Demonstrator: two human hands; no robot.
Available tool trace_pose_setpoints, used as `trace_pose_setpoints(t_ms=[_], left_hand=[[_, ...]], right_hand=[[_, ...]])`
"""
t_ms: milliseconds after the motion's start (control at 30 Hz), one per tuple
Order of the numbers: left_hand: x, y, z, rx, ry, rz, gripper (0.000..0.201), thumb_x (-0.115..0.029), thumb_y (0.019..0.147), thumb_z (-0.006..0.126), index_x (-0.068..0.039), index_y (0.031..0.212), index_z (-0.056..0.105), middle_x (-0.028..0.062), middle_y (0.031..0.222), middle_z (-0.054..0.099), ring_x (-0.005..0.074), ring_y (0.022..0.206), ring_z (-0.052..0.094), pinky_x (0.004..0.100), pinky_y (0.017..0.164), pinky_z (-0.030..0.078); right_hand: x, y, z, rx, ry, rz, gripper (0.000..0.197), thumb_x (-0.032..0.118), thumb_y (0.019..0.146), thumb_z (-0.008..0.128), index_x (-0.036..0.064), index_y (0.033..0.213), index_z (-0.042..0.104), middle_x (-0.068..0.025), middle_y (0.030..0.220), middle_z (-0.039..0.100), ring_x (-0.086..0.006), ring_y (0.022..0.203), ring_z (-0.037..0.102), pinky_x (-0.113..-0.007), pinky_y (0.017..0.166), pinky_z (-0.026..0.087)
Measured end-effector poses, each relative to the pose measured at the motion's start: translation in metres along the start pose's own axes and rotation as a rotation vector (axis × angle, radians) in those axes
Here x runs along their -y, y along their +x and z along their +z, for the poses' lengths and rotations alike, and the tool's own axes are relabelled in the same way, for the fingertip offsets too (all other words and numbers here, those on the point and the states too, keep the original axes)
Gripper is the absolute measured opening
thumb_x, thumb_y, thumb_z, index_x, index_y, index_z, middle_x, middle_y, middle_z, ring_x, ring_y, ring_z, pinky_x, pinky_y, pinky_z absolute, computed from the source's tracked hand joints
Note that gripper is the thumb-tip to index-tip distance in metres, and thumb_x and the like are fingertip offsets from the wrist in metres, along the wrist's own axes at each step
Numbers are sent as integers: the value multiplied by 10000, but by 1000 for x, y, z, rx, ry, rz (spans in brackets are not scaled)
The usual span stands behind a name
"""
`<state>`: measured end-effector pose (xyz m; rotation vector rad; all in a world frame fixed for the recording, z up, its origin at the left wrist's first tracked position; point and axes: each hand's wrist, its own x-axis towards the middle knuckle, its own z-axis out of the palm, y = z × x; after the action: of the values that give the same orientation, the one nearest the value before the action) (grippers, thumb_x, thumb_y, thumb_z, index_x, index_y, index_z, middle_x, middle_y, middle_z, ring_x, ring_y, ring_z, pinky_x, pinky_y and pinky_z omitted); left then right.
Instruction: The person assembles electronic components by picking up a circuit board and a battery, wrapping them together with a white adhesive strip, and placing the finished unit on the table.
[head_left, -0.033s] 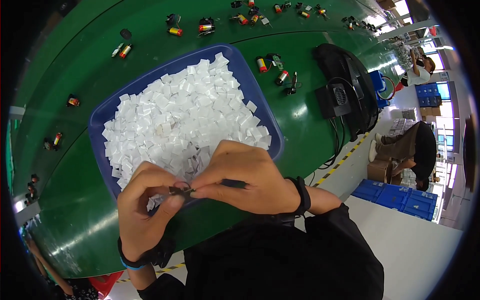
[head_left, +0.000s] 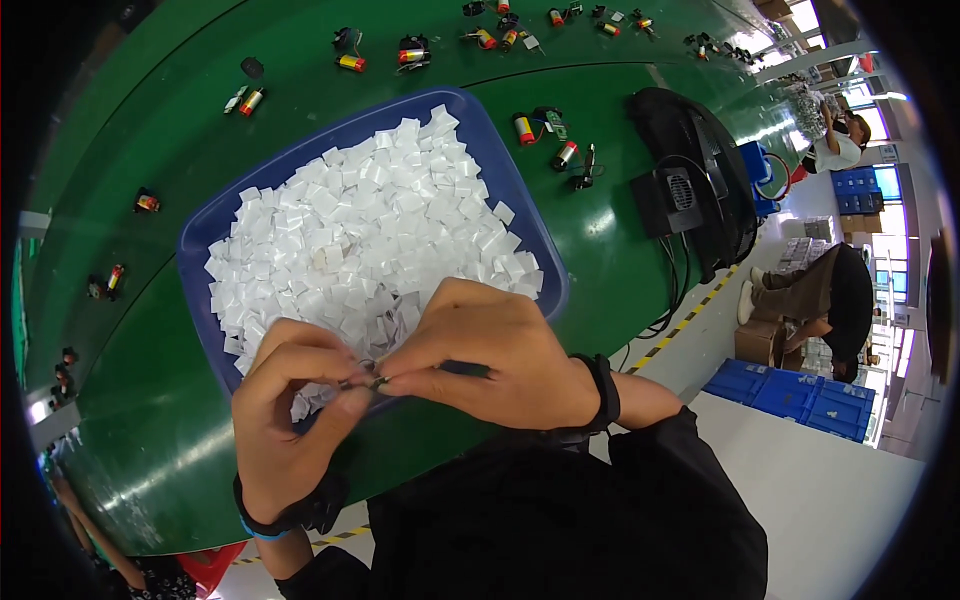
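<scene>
My left hand [head_left: 293, 410] and my right hand [head_left: 495, 355] meet at the front rim of a blue tray [head_left: 522, 195]. Between their fingertips is a small dark part [head_left: 373, 382] with a hint of green, mostly hidden by the fingers; its exact kind cannot be made out. The left thumb and fingers pinch one end, the right thumb and forefinger the other. A heap of small white square pieces [head_left: 350, 220] fills the tray just beyond both hands.
Right of the tray lie battery cells with wired circuit boards [head_left: 548, 122], and a black machine with cables [head_left: 690, 180]. More wired battery cells [head_left: 350, 62] dot the green table [head_left: 600, 290] at the back and left. Other people [head_left: 840, 290] are at the right.
My left fingers have shifted slightly around the small dark part, and less of it shows. My right hand stays almost in place, still pinching.
</scene>
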<state>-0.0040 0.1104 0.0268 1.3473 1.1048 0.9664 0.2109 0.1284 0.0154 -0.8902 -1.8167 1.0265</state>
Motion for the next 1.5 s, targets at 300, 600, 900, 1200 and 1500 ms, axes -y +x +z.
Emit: trace_pose_setpoints(t_ms=[300, 600, 900, 1200, 1500], left_hand=[[-5, -2, -5, 60, 663, 590, 177, -86, 832, 712, -15, 972, 629, 118, 1064, 511, 129, 814, 559, 273, 649, 472], [-5, -7, -16, 218, -389, -508, 210, -104, 935, 596, 9, 1097, 525, 85, 903, 584, 94, 726, 587, 197, 509, 492], [9, -8, -1, 60, -169, -265, 287, 9, 860, 645, 8, 1112, 508, 97, 936, 641, 99, 759, 615, 194, 518, 502], [4, -7, 1, -12, -38, -248, 314, 0, 824, 724, -5, 1088, 555, 35, 848, 616, 49, 701, 563, 183, 518, 460], [4, -8, -3, 27, -33, -257, 305, -5, 835, 717, -19, 1097, 560, 4, 799, 594, 36, 673, 549, 180, 511, 417]], right_hand=[[-3, -2, -5, -67, -302, -208, 205, 43, 697, 746, 65, 895, 697, -35, 881, 680, -191, 706, 617, -285, 555, 514], [8, 3, -5, 97, -276, -382, 333, 48, 699, 794, 35, 1019, 703, -86, 986, 681, -194, 774, 666, -260, 613, 564], [-1, 5, -2, 96, -80, 33, 221, 52, 764, 754, 42, 953, 640, -66, 891, 630, -225, 750, 642, -299, 573, 522], [-8, 11, 8, -25, -362, -265, 253, 0, 735, 761, 62, 963, 670, -59, 841, 646, -233, 751, 625, -295, 579, 484], [-10, 17, 4, 83, -284, -194, 300, 2, 693, 786, 51, 958, 655, -61, 864, 654, -256, 771, 618, -329, 644, 486]])
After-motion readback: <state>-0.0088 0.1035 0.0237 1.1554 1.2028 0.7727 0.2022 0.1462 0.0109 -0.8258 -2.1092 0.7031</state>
